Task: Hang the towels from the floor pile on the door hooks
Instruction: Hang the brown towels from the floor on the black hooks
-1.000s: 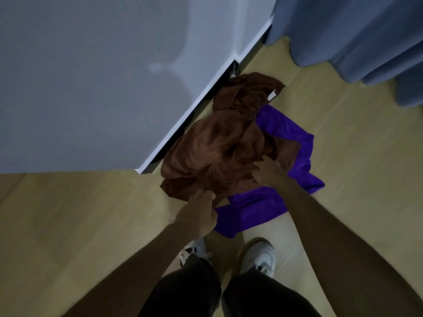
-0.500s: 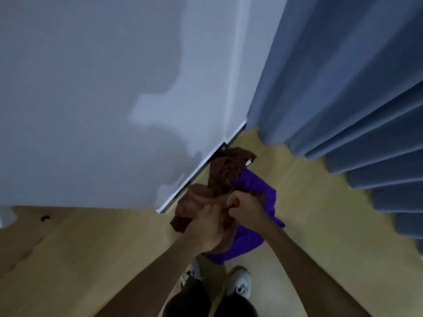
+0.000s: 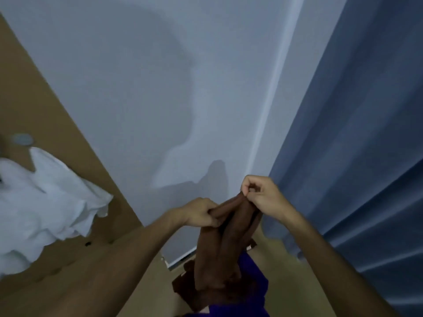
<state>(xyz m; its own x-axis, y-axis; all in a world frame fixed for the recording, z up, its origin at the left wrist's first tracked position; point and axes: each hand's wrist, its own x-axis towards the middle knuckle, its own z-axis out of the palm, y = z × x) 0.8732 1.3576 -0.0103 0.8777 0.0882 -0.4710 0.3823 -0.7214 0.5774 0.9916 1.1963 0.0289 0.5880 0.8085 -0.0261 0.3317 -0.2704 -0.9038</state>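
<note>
Brown towel [image 3: 225, 243] in both hands, no legible writing

Left hand [image 3: 201, 215] and right hand [image 3: 263, 196] bare; forearms bare to frame edge, no sleeves, rings or watch visible.

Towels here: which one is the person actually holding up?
The brown towel, gripped by the left hand and right hand. The purple towel lies on the floor.

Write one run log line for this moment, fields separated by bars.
left hand: grips brown towel | right hand: pinches its top edge | purple towel: on floor
</note>
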